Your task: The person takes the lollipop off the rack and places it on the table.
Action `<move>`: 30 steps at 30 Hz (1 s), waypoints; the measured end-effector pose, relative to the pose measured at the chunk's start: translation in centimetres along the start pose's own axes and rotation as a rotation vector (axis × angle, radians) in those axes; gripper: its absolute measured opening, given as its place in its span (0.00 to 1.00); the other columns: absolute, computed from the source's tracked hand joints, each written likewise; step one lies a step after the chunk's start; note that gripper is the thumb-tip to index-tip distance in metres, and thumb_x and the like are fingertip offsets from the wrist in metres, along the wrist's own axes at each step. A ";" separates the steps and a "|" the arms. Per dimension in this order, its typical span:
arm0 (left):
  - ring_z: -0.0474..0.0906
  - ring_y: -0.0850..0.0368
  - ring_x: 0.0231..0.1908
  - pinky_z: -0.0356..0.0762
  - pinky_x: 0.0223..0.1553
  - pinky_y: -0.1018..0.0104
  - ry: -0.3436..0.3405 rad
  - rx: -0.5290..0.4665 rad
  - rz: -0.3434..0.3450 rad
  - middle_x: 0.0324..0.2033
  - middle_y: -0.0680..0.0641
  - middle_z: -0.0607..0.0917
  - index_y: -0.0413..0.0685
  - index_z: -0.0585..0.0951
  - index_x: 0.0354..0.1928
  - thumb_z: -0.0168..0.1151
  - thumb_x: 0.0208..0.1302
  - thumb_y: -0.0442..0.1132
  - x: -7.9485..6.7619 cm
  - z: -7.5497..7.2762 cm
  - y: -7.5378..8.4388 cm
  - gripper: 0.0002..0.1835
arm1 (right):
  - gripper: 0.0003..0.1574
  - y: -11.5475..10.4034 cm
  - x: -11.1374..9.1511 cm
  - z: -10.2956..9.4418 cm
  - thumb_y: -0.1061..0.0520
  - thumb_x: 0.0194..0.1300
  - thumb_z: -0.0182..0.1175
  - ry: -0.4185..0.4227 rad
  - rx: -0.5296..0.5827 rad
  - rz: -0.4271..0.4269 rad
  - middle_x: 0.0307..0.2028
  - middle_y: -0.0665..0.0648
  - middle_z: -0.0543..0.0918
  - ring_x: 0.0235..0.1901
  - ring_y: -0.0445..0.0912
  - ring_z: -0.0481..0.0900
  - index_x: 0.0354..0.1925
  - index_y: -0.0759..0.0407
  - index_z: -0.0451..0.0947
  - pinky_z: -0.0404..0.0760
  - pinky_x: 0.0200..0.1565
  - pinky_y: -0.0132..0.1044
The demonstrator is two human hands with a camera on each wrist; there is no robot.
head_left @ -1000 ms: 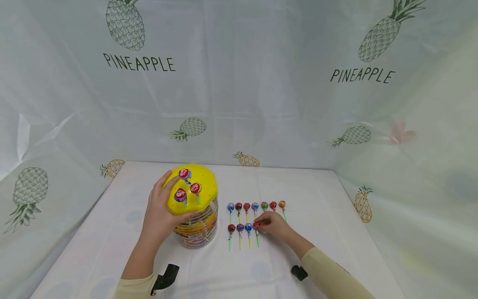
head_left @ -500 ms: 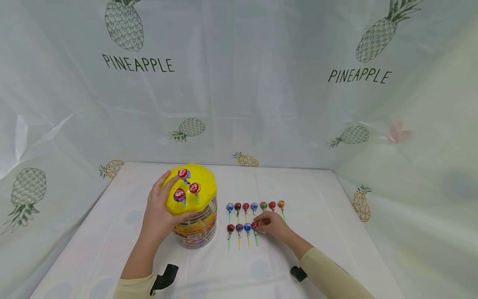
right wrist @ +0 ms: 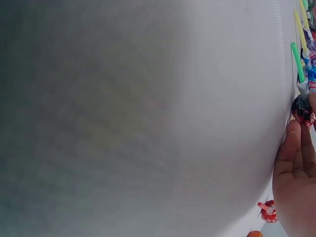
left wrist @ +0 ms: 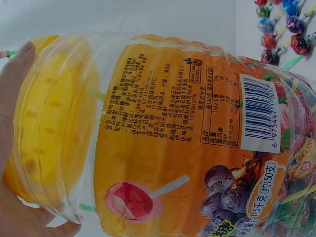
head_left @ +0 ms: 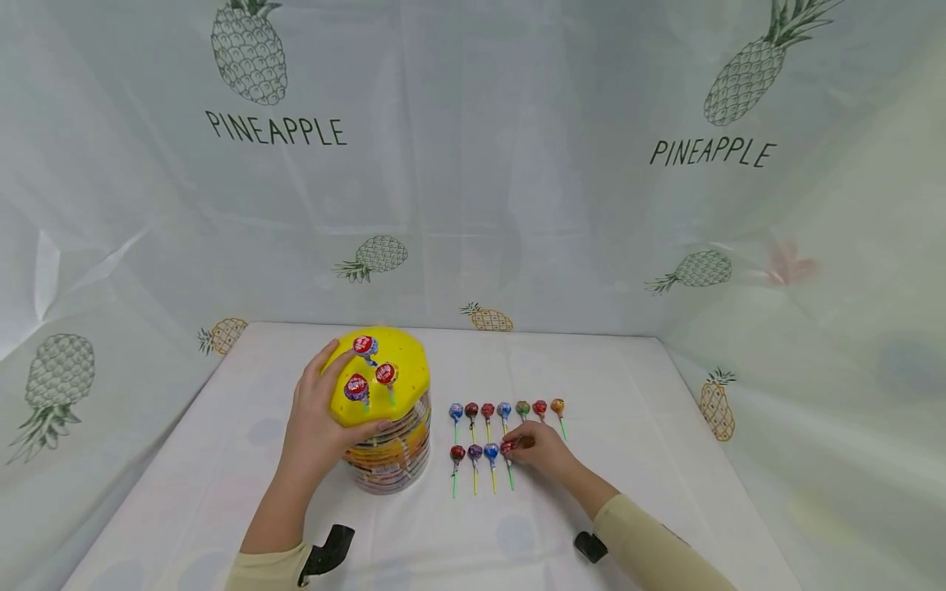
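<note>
My left hand (head_left: 314,410) grips the yellow lid (head_left: 406,361) of a clear plastic jar (head_left: 392,451), fingers over the top and thumb along the near edge. In the left wrist view the jar (left wrist: 163,128) shows an orange label with a barcode, with wrapped lollipops inside. My right hand (head_left: 550,451) pinches the red head of a lollipop (head_left: 507,448) with a green stick, at the right end of the front row on the table. Its stick points toward me. The right wrist view catches this lollipop (right wrist: 301,109) at the fingertips, near the frame's edge.
A back row of several lollipops (head_left: 488,410) lies behind the right hand. Left of the pinched one are a blue lollipop (head_left: 491,451), a purple lollipop (head_left: 475,453) and a red lollipop (head_left: 457,454). A pineapple-print curtain (head_left: 480,189) hangs behind the white table (head_left: 606,377).
Both hands keep nearly the same places. The right fingers shift very slightly at the red lollipop; the jar stays put.
</note>
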State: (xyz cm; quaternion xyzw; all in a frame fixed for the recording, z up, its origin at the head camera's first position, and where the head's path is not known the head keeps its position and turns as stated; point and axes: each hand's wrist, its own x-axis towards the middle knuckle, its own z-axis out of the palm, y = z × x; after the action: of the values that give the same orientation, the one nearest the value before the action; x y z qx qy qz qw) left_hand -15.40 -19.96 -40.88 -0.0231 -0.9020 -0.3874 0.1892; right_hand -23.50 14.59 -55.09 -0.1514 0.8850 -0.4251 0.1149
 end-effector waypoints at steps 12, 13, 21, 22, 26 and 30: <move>0.52 0.38 0.68 0.69 0.56 0.33 0.005 0.001 0.000 0.74 0.50 0.51 0.57 0.64 0.71 0.82 0.41 0.42 0.0 0.0 0.1 0.53 | 0.10 0.1 0.0 -0.2 0.60 0.59 0.70 -0.006 0.003 0.008 0.32 0.48 0.79 0.32 0.44 0.75 0.42 0.53 0.86 0.78 0.31 0.33; 0.52 0.38 0.68 0.68 0.56 0.33 0.006 0.002 0.001 0.74 0.49 0.51 0.57 0.64 0.71 0.82 0.41 0.42 0.0 0.0 0.1 0.53 | 0.10 0.0 0.0 -0.3 0.60 0.59 0.70 -0.007 0.002 0.004 0.32 0.48 0.79 0.32 0.44 0.75 0.42 0.54 0.86 0.78 0.31 0.34; 0.52 0.38 0.68 0.68 0.56 0.33 0.008 0.001 0.003 0.74 0.50 0.51 0.58 0.63 0.71 0.82 0.41 0.41 -0.1 0.0 0.2 0.53 | 0.13 -2.7 -0.1 -2.7 0.62 0.59 0.69 0.099 0.024 -0.022 0.41 0.55 0.81 0.35 0.45 0.76 0.44 0.58 0.85 0.77 0.33 0.36; 0.52 0.38 0.68 0.68 0.56 0.33 0.008 0.001 0.002 0.74 0.50 0.51 0.58 0.63 0.71 0.82 0.41 0.41 -0.1 -0.1 0.2 0.53 | 0.13 -3.3 0.0 -3.1 0.62 0.60 0.69 0.117 0.033 -0.046 0.41 0.56 0.82 0.35 0.46 0.76 0.45 0.59 0.85 0.76 0.33 0.35; 0.52 0.38 0.68 0.69 0.56 0.33 0.009 -0.003 0.003 0.74 0.50 0.51 0.57 0.64 0.71 0.82 0.41 0.41 -0.2 -0.1 0.2 0.53 | 0.13 -5.9 0.1 -4.4 0.62 0.61 0.68 0.155 0.080 -0.141 0.42 0.59 0.82 0.36 0.46 0.76 0.46 0.58 0.84 0.76 0.34 0.35; 0.53 0.38 0.67 0.69 0.55 0.33 0.005 -0.006 0.004 0.74 0.50 0.51 0.56 0.64 0.71 0.82 0.41 0.41 -0.2 -0.1 0.2 0.52 | 0.13 -8.5 0.1 -5.0 0.61 0.61 0.68 0.169 0.128 -0.219 0.43 0.51 0.83 0.38 0.45 0.79 0.46 0.54 0.85 0.79 0.40 0.36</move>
State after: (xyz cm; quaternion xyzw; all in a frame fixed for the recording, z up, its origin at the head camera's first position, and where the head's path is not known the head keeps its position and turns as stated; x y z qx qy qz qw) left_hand -15.18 -19.86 -40.72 -0.0245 -0.9003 -0.3898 0.1922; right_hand -23.81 13.10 -45.37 -0.2028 0.8407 -0.5021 0.0022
